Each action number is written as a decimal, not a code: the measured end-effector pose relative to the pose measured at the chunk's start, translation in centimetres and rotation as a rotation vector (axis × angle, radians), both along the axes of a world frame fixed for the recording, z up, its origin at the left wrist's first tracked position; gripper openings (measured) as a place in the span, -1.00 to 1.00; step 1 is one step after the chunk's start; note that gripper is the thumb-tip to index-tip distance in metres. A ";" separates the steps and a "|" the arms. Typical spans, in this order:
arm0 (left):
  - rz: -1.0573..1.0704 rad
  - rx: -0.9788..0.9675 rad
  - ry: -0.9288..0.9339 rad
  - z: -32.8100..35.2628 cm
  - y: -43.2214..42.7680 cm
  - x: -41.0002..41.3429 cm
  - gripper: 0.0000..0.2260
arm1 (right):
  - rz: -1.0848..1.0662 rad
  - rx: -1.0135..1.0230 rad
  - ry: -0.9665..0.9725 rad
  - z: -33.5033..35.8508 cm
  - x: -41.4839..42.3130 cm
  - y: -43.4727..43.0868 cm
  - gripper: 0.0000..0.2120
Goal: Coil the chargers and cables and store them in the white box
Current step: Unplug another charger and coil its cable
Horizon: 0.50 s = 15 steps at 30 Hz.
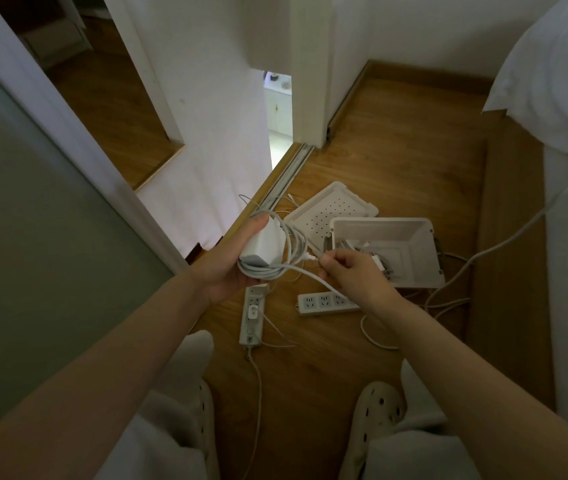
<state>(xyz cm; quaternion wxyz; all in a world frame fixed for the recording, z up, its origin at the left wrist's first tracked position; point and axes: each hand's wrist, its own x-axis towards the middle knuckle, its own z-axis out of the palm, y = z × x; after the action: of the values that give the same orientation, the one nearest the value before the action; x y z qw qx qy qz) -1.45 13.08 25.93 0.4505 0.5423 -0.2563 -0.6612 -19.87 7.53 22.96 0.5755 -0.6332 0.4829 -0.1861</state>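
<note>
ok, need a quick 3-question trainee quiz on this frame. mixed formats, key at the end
1. True or false: the left hand holds a charger brick with cable wound round it.
2. Multiple choice: the right hand pinches A) the cable end, B) a phone, C) a pair of scissors.
3. Fill in: the white box stands open on the floor, and its perforated lid lies ___ it.

Key: 1 true; 2 A; 3 beside.
</note>
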 end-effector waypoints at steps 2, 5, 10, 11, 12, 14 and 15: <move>0.003 0.008 0.004 0.2 0.0 -0.1 -0.61 | -0.008 0.024 -0.024 -0.1 0.1 0.1 -0.71; -0.007 0.013 0.046 0.1 0.1 -0.3 -0.57 | 0.017 -0.041 0.093 -0.4 0.2 0.2 -0.75; -0.010 -0.001 0.085 0.2 0.2 -1.0 -0.61 | 0.000 0.022 0.095 -0.1 0.3 0.1 -0.74; -0.004 -0.004 0.082 0.1 0.2 -1.0 -0.61 | -0.022 0.070 0.045 0.1 0.3 0.1 -0.72; 0.006 -0.004 0.078 0.1 0.1 -1.0 -0.60 | -0.040 0.109 -0.003 0.2 0.3 0.1 -0.71; 0.024 0.001 0.067 0.1 0.1 -0.9 -0.59 | -0.045 0.144 -0.042 0.5 0.3 0.1 -0.72; 0.027 0.004 0.063 0.0 0.0 -0.9 -0.59 | -0.032 0.152 -0.041 0.5 0.3 0.2 -0.72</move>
<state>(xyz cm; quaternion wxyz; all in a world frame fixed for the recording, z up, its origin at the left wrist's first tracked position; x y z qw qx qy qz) -2.30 13.11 25.94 0.4663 0.5255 -0.2333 -0.6723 -19.57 7.71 23.49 0.6286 -0.5759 0.4940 -0.1708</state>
